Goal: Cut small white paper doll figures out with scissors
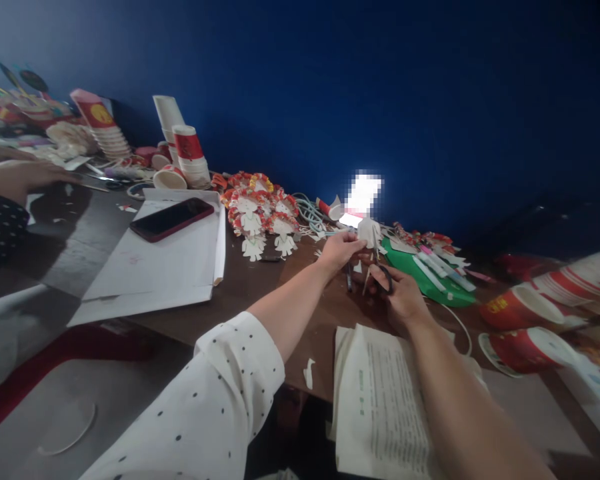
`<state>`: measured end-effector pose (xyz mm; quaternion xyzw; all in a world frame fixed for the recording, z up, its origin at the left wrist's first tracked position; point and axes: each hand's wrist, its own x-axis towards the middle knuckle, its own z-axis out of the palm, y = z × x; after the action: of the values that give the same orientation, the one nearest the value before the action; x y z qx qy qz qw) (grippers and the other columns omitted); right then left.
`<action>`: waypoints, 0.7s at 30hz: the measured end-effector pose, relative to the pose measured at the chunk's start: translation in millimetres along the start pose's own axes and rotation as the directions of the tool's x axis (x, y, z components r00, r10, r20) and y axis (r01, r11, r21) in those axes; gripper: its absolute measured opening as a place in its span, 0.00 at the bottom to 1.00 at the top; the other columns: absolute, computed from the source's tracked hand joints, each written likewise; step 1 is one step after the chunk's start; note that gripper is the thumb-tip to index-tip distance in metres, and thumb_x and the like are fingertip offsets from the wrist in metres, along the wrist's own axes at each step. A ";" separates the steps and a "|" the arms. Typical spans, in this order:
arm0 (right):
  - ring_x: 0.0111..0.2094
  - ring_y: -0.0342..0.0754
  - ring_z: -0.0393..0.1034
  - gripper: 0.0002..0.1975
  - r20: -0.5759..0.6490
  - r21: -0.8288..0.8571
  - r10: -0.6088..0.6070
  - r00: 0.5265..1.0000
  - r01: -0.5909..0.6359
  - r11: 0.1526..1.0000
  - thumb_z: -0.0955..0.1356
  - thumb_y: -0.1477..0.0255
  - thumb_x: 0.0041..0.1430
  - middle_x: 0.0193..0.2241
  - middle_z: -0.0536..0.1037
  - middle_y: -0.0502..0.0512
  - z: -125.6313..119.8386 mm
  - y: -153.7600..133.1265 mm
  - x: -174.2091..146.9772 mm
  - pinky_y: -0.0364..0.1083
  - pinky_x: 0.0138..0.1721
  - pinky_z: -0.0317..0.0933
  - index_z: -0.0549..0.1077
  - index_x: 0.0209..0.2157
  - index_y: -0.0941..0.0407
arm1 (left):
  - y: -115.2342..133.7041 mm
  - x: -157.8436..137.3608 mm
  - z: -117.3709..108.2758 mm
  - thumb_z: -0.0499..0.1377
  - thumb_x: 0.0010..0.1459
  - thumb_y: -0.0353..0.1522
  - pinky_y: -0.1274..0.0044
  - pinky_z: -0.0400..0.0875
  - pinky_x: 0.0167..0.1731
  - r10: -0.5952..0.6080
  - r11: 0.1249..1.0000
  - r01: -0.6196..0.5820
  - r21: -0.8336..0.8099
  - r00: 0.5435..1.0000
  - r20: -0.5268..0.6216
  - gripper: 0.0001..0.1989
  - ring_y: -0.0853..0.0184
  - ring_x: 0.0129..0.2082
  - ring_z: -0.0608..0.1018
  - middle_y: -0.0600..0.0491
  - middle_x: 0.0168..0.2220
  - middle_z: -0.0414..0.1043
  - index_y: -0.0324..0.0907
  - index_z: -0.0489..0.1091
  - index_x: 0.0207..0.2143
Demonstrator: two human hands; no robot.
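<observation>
Between the fingers of my left hand [344, 251] is a small white paper piece [369, 233], held up over the brown table. My right hand [400, 293] grips a pair of scissors [387, 280] by dark handles. Its blades point up at the paper's edge; whether they touch it I cannot tell. A bright, blurred-out phone-like screen [363, 200] stands just behind the paper. Several cut-out paper dolls [253, 220] with red and yellow trim lie in a heap left of my hands.
A phone [173, 220] rests on a white box lid [155, 267]. Stacked paper cups [193, 157] stand near the blue wall, others [530, 307] at right. Markers [445, 270] lie on a green pouch [405, 267]. A printed paper bag [380, 400] lies before me; another person's hand [25, 170] is at far left.
</observation>
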<state>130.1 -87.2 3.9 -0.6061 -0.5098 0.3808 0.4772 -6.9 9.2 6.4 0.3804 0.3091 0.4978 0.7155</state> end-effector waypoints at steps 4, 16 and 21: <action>0.22 0.43 0.65 0.28 -0.006 0.084 0.048 0.999 -0.048 0.995 0.77 0.46 0.44 0.23 0.75 0.51 2.4 -4.4 -1.8 0.42 0.19 0.57 0.82 0.35 0.57 | 5.1 -4.8 2.3 0.65 0.55 0.23 0.77 0.76 0.34 -0.027 0.999 0.027 -0.041 0.999 0.018 0.08 0.73 0.21 0.77 0.56 0.22 0.74 0.36 0.68 0.27; 0.23 0.44 0.65 0.30 -0.017 0.098 0.052 0.999 -0.050 0.994 0.77 0.47 0.45 0.24 0.75 0.52 1.8 -1.5 -1.2 0.42 0.18 0.57 0.82 0.41 0.57 | 1.8 -0.7 0.9 0.66 0.54 0.24 0.77 0.76 0.34 -0.011 1.000 0.011 0.015 1.000 -0.002 0.07 0.73 0.22 0.77 0.55 0.23 0.74 0.37 0.69 0.27; 0.22 0.44 0.65 0.30 0.010 0.051 0.041 0.999 -0.042 0.998 0.76 0.47 0.46 0.21 0.74 0.51 2.7 -0.7 -1.7 0.43 0.19 0.58 0.83 0.40 0.57 | 0.9 1.7 -0.9 0.67 0.52 0.25 0.77 0.76 0.37 0.010 0.996 -0.006 0.090 0.999 -0.043 0.08 0.72 0.24 0.77 0.57 0.22 0.71 0.38 0.69 0.27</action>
<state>127.1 -88.3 3.9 -0.6024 -0.4895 0.4064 0.4820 -7.5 11.2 6.6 0.4027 0.3450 0.4942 0.6889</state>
